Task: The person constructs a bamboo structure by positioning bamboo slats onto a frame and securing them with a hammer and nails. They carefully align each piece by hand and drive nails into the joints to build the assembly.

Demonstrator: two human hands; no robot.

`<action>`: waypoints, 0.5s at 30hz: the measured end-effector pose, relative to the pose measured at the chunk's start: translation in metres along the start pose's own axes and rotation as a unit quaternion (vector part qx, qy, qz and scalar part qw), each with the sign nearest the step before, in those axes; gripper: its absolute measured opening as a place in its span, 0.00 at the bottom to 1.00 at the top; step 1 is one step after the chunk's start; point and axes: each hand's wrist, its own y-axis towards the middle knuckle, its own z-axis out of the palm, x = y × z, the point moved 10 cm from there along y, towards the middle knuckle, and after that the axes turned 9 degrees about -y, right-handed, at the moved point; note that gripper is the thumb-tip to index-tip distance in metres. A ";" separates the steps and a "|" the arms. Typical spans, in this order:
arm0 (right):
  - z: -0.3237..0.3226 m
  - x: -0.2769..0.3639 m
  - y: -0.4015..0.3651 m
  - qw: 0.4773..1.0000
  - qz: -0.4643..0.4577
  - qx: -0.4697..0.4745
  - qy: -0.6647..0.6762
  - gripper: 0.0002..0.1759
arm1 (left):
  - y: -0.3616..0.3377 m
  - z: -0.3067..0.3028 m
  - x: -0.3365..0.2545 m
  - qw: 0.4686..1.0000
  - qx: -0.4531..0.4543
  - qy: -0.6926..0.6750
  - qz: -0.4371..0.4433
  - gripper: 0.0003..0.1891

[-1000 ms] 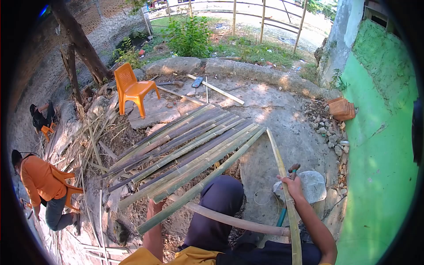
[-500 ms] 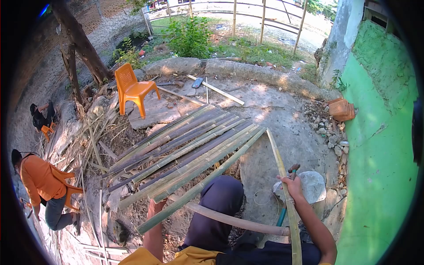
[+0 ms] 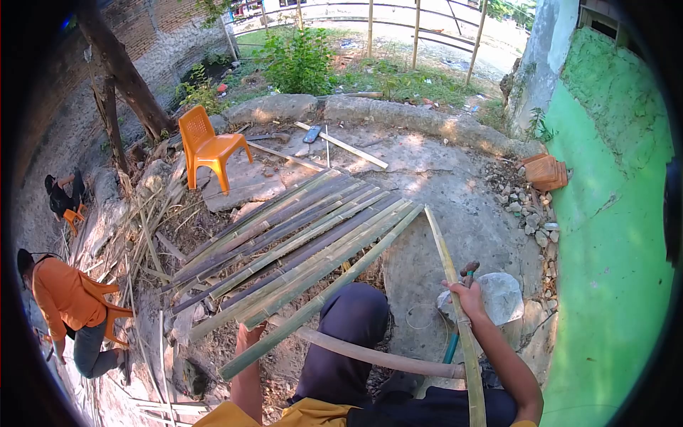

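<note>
My right hand [image 3: 469, 300] is closed around a long split bamboo strip [image 3: 453, 274], which slants from the ground past my forearm. Just beyond that hand, a dark tool handle [image 3: 469, 267] sticks up by a pale stone block [image 3: 501, 299]. A teal rod-like piece [image 3: 451, 347] shows below. My left hand [image 3: 250, 334] is at the near ends of several split bamboo slats [image 3: 299, 245] laid side by side; its fingers are hidden. The nearest green slat [image 3: 313, 302] crosses over my left wrist area. A curved bamboo piece [image 3: 384, 359] lies across by my dark-clothed knee [image 3: 350, 320].
An orange plastic chair [image 3: 213, 148] stands beyond the slats, near a phone [image 3: 311, 134] and a pale wooden strip [image 3: 353, 147]. A person in an orange top [image 3: 67, 295] works at left; another person [image 3: 62, 192] sits farther back. Roof tiles [image 3: 545, 172] lean by the green wall [image 3: 605, 235].
The whole view has shifted slightly, with the background moving a little left. Both hands and the bamboo stay in nearly the same positions.
</note>
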 end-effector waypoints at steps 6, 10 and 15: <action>0.002 -0.004 0.000 0.999 0.008 -0.002 0.041 0.14 | 0.019 0.037 -0.073 0.961 -0.003 0.275 0.031 0.17; 0.000 -0.005 0.004 0.999 -0.017 -0.016 0.049 0.13 | 0.025 -0.010 0.010 0.918 0.033 0.392 0.051 0.12; -0.007 -0.017 0.004 0.996 0.002 -0.069 0.055 0.26 | 0.034 -0.015 0.006 0.956 -0.011 0.292 -0.038 0.12</action>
